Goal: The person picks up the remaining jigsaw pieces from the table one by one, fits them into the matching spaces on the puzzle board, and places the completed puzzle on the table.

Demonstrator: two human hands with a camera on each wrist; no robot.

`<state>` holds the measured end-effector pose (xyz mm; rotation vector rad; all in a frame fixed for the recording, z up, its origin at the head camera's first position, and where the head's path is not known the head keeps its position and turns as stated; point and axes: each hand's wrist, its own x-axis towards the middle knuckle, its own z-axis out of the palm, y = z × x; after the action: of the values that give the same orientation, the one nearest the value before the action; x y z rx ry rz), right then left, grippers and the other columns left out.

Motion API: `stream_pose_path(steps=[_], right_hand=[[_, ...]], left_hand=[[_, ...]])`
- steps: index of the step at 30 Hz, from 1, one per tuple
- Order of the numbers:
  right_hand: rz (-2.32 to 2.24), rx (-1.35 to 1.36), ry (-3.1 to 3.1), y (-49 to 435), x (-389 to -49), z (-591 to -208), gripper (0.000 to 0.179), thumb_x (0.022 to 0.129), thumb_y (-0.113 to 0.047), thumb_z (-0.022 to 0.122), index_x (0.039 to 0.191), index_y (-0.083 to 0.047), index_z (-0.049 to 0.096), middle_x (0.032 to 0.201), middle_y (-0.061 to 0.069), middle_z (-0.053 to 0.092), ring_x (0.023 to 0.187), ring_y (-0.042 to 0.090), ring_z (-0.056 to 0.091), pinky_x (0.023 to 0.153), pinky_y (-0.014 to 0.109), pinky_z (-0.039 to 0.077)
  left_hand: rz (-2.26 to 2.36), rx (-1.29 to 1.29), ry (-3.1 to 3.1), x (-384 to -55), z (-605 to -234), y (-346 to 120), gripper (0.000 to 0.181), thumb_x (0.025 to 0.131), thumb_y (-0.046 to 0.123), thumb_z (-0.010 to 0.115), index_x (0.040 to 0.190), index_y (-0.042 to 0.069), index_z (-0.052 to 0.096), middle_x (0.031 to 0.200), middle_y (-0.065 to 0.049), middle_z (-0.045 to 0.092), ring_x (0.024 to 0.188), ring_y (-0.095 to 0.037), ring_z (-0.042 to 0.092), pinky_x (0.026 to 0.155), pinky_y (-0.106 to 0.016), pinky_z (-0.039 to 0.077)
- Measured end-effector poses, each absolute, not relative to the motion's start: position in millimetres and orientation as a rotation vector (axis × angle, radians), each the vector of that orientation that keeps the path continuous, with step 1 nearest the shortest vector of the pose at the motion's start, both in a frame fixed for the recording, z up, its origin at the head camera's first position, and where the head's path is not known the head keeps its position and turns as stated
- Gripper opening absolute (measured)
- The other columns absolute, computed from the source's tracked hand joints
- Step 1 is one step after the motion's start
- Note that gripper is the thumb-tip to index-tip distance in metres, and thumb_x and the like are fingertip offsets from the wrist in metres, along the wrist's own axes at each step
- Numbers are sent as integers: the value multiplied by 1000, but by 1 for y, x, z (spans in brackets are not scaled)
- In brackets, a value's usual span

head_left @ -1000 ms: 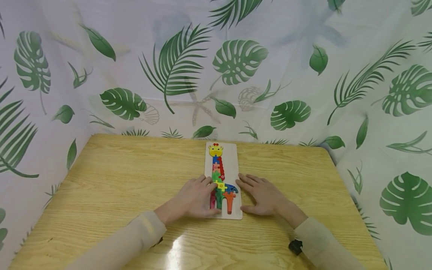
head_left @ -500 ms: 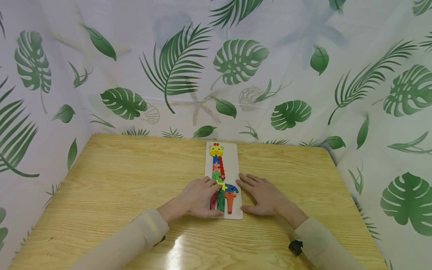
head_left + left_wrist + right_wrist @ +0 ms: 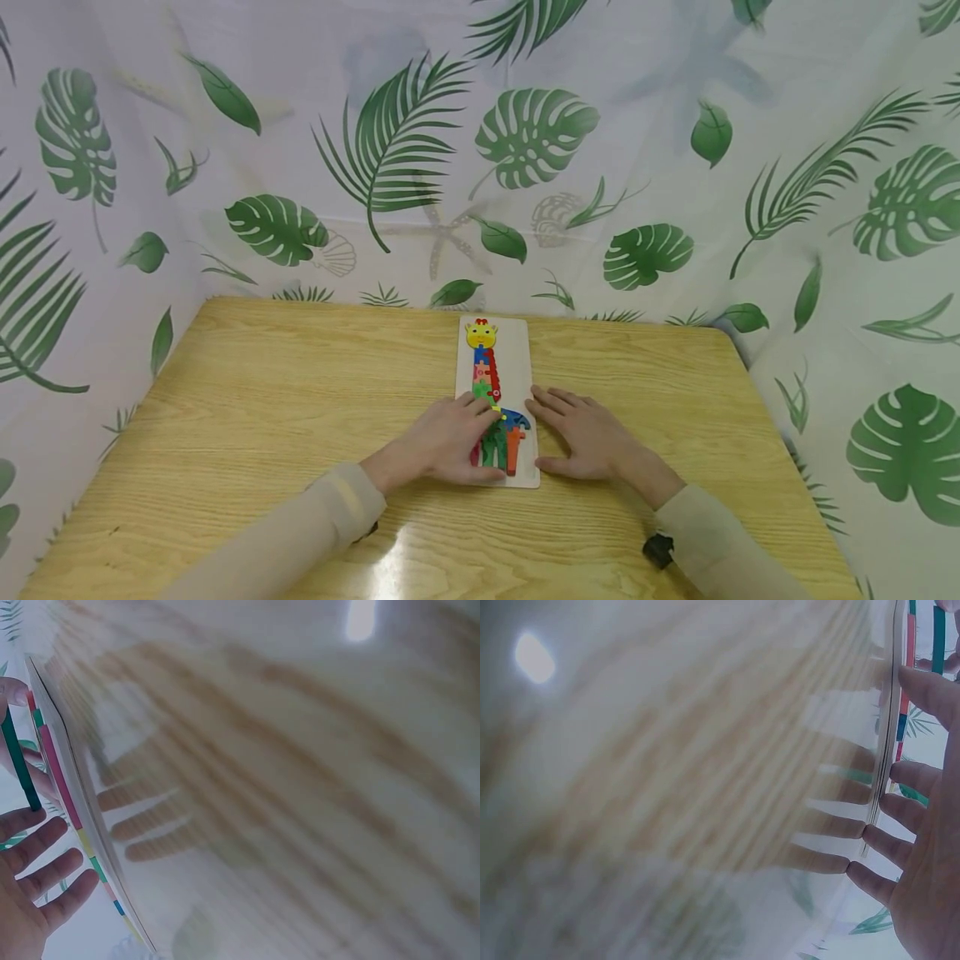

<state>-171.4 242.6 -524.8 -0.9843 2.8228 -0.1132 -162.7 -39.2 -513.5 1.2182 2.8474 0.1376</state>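
Observation:
A giraffe jigsaw puzzle in bright colours lies on a pale wooden board in the head view. Over its lower part, my left hand pinches a green puzzle piece between thumb and forefinger. In both wrist views that piece is raised above the board, with a gap under it; the other left fingers are spread. My right hand rests palm down on the table, fingertips at the board's right edge. An orange leg piece and a blue rump piece lie between the hands. The left hand covers part of the giraffe's body.
The glossy wooden table reaches to a hanging cloth printed with green leaves at the back and sides. The board's far end lies near the table's back edge. Dark bands show at the sleeve cuffs.
My left hand has shifted slightly to the right across the board, and the green piece has moved right with it. The right hand and the board stay where they were.

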Motion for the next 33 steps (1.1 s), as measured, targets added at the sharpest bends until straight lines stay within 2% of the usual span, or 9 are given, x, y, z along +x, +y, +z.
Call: stream_pose_path(steps=[17, 26, 33], right_hand=[[-129, -1015, 2830, 244, -172, -527, 87, 96, -66, 60, 165, -17, 38, 174, 8, 33, 158, 38, 36, 121, 65, 39], [-110, -1026, 2835, 244, -172, -527, 88, 96, -67, 60, 165, -17, 38, 174, 8, 33, 158, 37, 37, 120, 64, 41], [-102, -1009, 2830, 243, -172, -527, 88, 95, -68, 59, 165, -18, 37, 175, 7, 32, 159, 36, 36, 121, 64, 40]], left_hand=[[107, 1247, 2864, -163, -514, -30, 87, 91, 79, 53, 151, 16, 56, 148, -5, 61, 135, -22, 57, 103, -39, 57], [85, 1245, 2842, -164, -514, -22, 85, 93, 79, 51, 150, 17, 56, 147, -4, 61, 134, -22, 57, 100, -37, 56], [75, 1244, 2852, -165, -514, -18, 86, 93, 80, 50, 151, 16, 55, 146, -4, 60, 134, -22, 56, 104, -38, 55]])
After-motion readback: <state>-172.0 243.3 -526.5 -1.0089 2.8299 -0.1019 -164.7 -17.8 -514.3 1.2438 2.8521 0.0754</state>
